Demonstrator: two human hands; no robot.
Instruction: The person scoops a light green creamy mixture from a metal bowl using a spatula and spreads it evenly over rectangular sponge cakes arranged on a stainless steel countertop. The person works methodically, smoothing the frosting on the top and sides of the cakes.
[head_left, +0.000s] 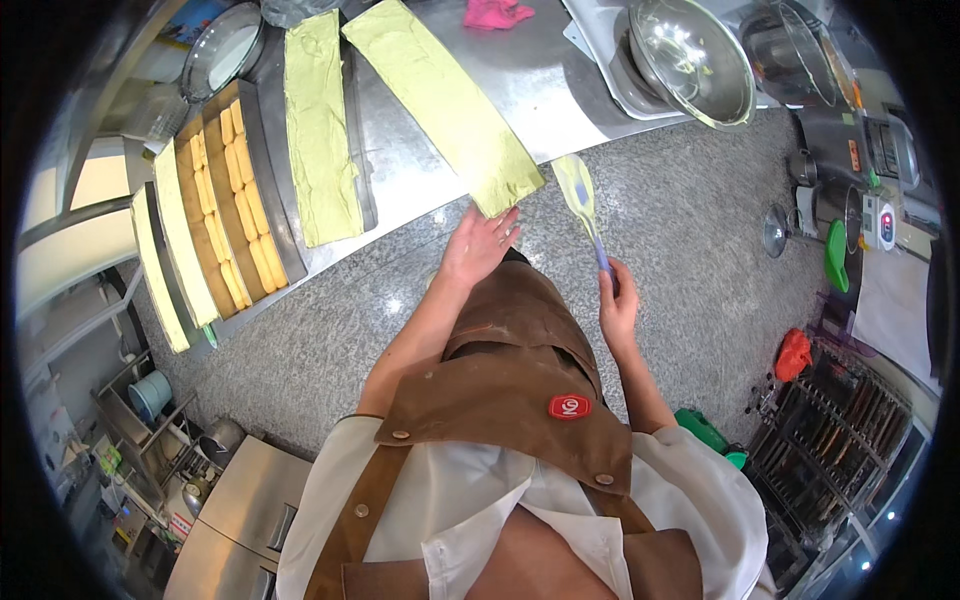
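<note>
My left hand (478, 246) is at the near end of a long narrow pan of pale green cream (442, 112), which juts past the steel table's edge. Its fingers are spread, and some fingertips are hidden behind the pan's end. Over the floor, my right hand (619, 304) grips the purple handle of a spatula (576, 187); pale green cream coats its blade. A second long pan of cream (319, 127) lies to the left, its surface roughly spread. Farther left, long metal pans hold rows of ladyfinger biscuits (244, 169), beside narrow cream-filled pans (184, 232).
On the steel table (405, 180), a large metal bowl (694, 60) with cream traces rests over a white tray (607, 52). A pink cloth (496, 13) lies at the back. Another round bowl (223, 56) stands back left. A wire rack (832, 420) stands at right.
</note>
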